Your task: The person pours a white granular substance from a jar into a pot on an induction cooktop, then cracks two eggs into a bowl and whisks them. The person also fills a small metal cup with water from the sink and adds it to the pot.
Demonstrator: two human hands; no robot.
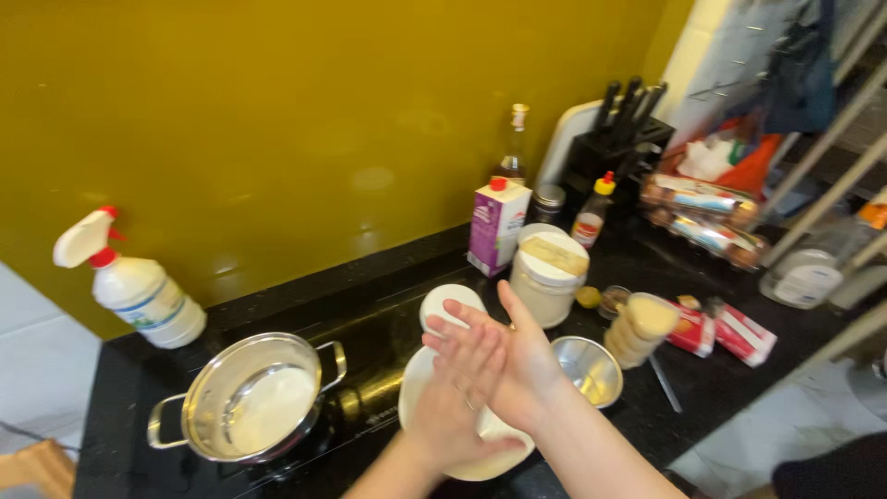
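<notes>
Two hands, left point(459, 402), right point(517, 356), pressed flat above round white plate point(480, 462).

You have open worktop point(379, 346) between the steel pot point(249, 397) and white plate point(420, 388); to the right, a tub point(549, 275), small bowl point(587, 370) and biscuit stack point(637, 331) crowd close.
</notes>
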